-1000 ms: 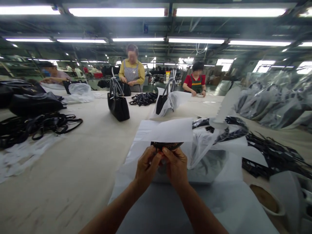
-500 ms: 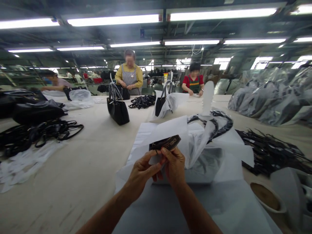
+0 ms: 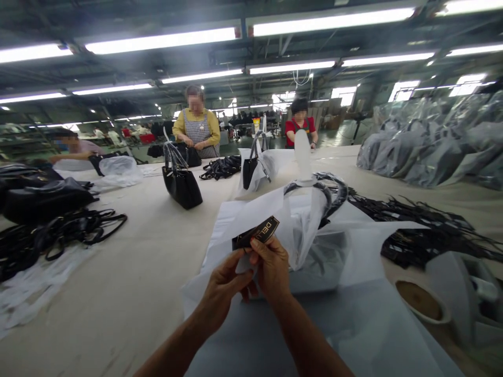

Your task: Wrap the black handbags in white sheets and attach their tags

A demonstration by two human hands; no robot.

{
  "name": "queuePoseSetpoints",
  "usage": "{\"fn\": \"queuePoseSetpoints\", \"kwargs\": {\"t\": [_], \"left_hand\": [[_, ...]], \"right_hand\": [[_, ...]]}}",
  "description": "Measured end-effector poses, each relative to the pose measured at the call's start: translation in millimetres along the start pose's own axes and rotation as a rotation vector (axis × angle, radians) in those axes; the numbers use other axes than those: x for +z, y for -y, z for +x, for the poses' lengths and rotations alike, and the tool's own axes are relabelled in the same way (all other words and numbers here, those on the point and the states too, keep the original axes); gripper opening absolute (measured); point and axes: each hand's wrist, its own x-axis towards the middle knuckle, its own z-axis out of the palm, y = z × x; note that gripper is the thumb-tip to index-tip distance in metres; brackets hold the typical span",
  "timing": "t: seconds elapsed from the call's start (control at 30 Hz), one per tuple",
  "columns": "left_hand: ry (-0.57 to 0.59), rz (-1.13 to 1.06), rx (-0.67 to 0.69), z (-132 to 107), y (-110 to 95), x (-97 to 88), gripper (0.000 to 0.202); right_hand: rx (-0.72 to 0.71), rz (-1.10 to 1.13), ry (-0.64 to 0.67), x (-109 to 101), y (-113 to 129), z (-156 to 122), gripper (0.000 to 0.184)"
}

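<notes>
A black hang tag with gold lettering (image 3: 268,228) is pinched between the thumb and fingers of my right hand (image 3: 274,268). My left hand (image 3: 223,283) is close against it, thumb and fingertips drawn together at the tag's lower end. Whether they grip a thin cord or the tag's edge is too small to tell. Just beyond both hands lies a handbag (image 3: 324,260) wrapped in white tissue and clear film. Its dark handles (image 3: 336,189) are wrapped too and stand up around a pale upright strip (image 3: 302,157). White sheets (image 3: 220,230) spread beneath the bag.
Black straps (image 3: 424,220) are heaped at right, near a tape roll (image 3: 418,301) and a grey dispenser (image 3: 456,293). Plastic-covered bags (image 3: 416,146) stand behind. A black handbag (image 3: 183,186) stands ahead-left; more straps (image 3: 63,230) lie left. Co-workers (image 3: 198,125) work across the table.
The tag has tilted slightly, and its lettering shows more clearly. My hands keep their pinch. The whole view has shifted a little, and the co-worker in red has changed posture.
</notes>
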Motion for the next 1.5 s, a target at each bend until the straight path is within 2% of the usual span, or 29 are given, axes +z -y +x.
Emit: {"fn": "queuePoseSetpoints", "kwargs": {"t": [0.17, 0.33, 0.5, 0.63, 0.73, 0.8, 0.97, 1.1, 1.27, 1.5], "left_hand": [[0.024, -0.085, -0.139, -4.2, -5.9, 2.2, 0.053], [0.041, 0.009, -0.106, -1.1, -14.6, -4.1, 0.053], [-0.013, 0.047, -0.001, 6.5, -24.2, -11.8, 0.041], [0.006, 0.081, 0.075, 12.1, -28.1, -12.8, 0.032], [0.004, 0.084, 0.126, 17.6, -25.7, -14.3, 0.029], [-0.015, 0.093, 0.158, 21.9, -22.0, -16.7, 0.029], [-0.047, 0.13, 0.222, 30.3, -17.9, -24.0, 0.034], [-0.017, 0.197, 0.244, 35.4, -23.2, -28.2, 0.027], [-0.019, 0.291, 0.219, 47.2, -23.1, -38.3, 0.021], [-0.08, 0.492, 0.326, 60.1, -21.3, -45.3, 0.015]], "right_hand": [[0.004, 0.008, -0.007, 1.3, 1.3, 3.1, 0.021], [-0.01, -0.044, 0.024, 3.4, 4.6, 6.0, 0.023], [-0.083, -0.337, 0.199, -8.3, 4.5, 6.6, 0.023], [-0.203, -0.618, 0.332, -22.2, 8.5, 6.3, 0.02], [-0.299, -0.813, 0.362, -26.1, 13.2, 8.0, 0.017], [-0.34, -0.863, 0.357, -25.9, 13.8, 9.7, 0.018], [-0.387, -0.877, 0.338, -24.4, 6.7, 11.0, 0.022], [-0.383, -0.872, 0.323, -25.1, 1.1, 9.7, 0.024], [-0.332, -0.702, 0.305, -25.8, -6.6, 11.6, 0.021], [-0.346, -0.648, 0.253, -24.2, -12.3, 16.7, 0.015]]}}
